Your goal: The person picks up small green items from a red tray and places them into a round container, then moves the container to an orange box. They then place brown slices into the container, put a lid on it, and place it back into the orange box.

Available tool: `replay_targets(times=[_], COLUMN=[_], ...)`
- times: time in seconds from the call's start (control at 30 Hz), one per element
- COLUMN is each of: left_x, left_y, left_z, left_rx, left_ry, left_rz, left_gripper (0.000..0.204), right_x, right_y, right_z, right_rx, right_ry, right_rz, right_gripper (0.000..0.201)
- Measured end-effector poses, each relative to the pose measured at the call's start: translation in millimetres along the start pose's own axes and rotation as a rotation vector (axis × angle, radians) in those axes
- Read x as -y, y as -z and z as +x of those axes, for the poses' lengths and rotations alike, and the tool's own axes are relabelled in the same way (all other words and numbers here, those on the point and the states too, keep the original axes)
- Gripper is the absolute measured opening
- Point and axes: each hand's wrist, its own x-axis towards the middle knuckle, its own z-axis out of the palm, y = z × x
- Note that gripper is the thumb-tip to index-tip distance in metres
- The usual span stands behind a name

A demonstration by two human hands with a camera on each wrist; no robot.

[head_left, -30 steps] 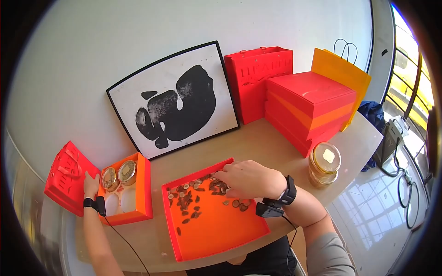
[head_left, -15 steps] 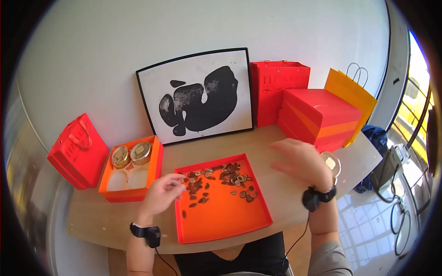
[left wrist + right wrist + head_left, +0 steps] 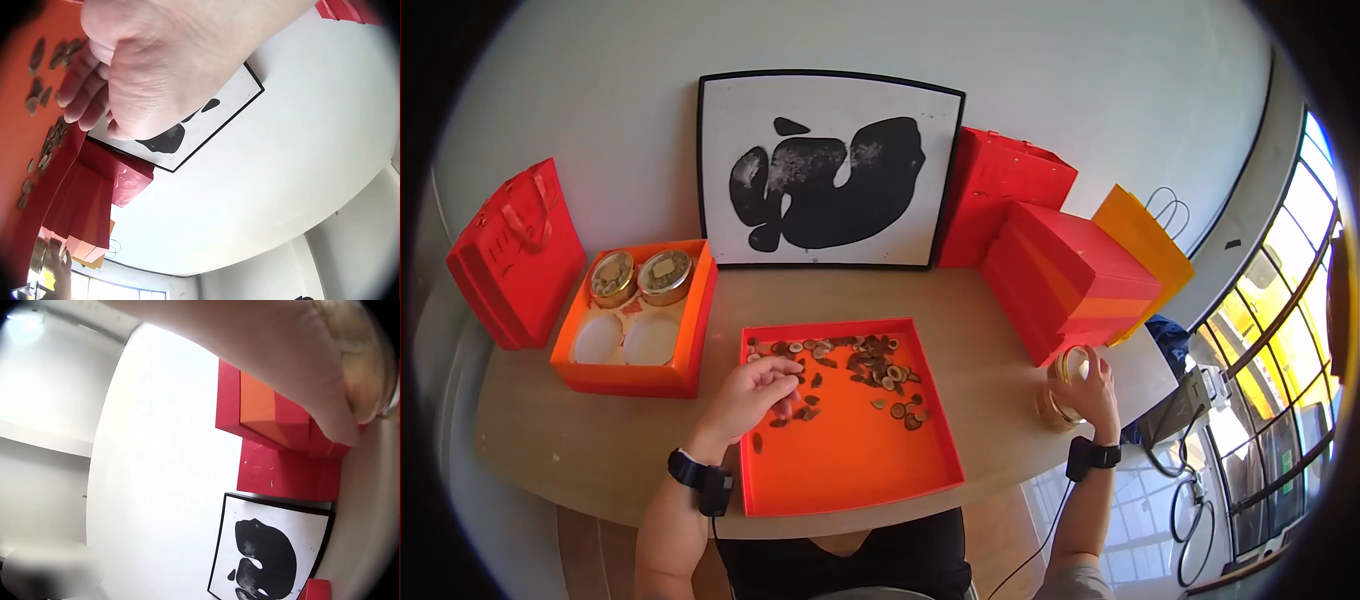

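Observation:
At the table's right end, my right hand (image 3: 1097,402) grips a clear jar (image 3: 1064,366) with a gold lid; another jar (image 3: 1053,409) stands under it. In the right wrist view my fingers lie along the jar's side (image 3: 364,369). My left hand (image 3: 745,402) hovers over the left edge of a shallow orange tray (image 3: 850,465) with red walls, its fingers loosely curled and nothing visible in them. Brown dried slices (image 3: 867,362) lie scattered across the tray's far half, several close to my left fingertips (image 3: 74,114).
An orange box (image 3: 625,380) on the left holds two lidded jars (image 3: 664,276) and two vacant round slots. A red bag (image 3: 525,255) stands beside it. Behind are a framed picture (image 3: 830,170), another red bag (image 3: 1010,190), a red box (image 3: 1075,280) and a yellow bag (image 3: 1140,235).
My right hand has gone from the tray to the jars at the right and taken hold of one. My left hand has come from the orange box to the tray's left edge.

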Motion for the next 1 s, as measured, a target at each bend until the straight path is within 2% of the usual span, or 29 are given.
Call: replay_targets(times=[0.2, 0.27, 0.33, 0.4, 0.5, 0.6, 0.67, 0.77, 0.83, 1.0], left_x=[1, 1, -3, -3, -3, -4, -2, 2, 4, 6], left_y=[-1, -2, -3, -3, -5, -5, -5, -5, -4, -4], left_z=[1, 1, 0, -1, -1, -2, -2, -2, -2, 0], left_rx=[-0.017, 0.001, -0.007, -0.003, 0.013, -0.008, -0.009, 0.005, 0.003, 0.003], left_ry=[0.058, 0.056, 0.077, 0.093, 0.086, 0.095, 0.075, 0.034, 0.016, -0.010], left_rz=[0.016, 0.042, 0.050, 0.066, 0.087, 0.134, 0.138, 0.150, 0.147, 0.162], left_gripper=[0.029, 0.028, 0.029, 0.029, 0.030, 0.030, 0.029, 0.029, 0.029, 0.029], right_x=[3, 10, 36, 72, 147, 214, 237, 261, 266, 271], right_y=[-5, 1, 23, 40, 50, 38, 8, -20, -35, -29], right_z=[4, 2, -10, -25, -55, -84, -97, -111, -114, -110], right_rx=[-0.131, -0.214, -0.166, -0.091, 0.082, 0.393, 0.511, 0.555, 0.574, 0.639], right_ry=[0.177, 0.098, 0.095, 0.293, 0.642, 0.888, 1.053, 1.144, 1.161, 1.144], right_rz=[-0.065, -0.073, -0.083, 0.189, 0.238, 0.315, 0.266, 0.116, 0.143, 0.113], right_gripper=[0.086, 0.087, 0.088, 0.091, 0.094, 0.092, 0.096, 0.099, 0.100, 0.103])
